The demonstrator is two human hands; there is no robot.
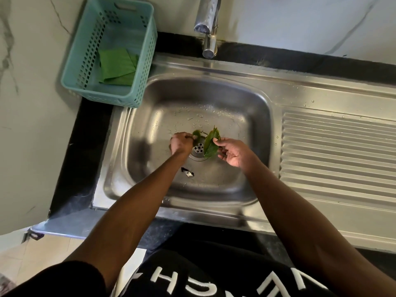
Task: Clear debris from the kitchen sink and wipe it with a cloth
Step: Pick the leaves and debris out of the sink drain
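Observation:
Both my hands are down in the steel sink (252, 116), over the drain (198, 148). My left hand (181, 143) pinches a small green leaf (197, 135) just left of the drain. My right hand (232, 152) holds a long green leaf (211, 144) between thumb and fingers, its tip pointing away from me. A small crumpled foil wrapper (188, 172) lies on the sink floor nearer to me. A folded green cloth (119, 66) rests inside the teal basket (147, 67) at the sink's far left corner.
The chrome tap (209, 26) hangs over the far rim of the sink. A ribbed steel draining board (338, 151) stretches to the right. Water drops dot the sink floor beyond the drain. White marble wall lies to the left and behind.

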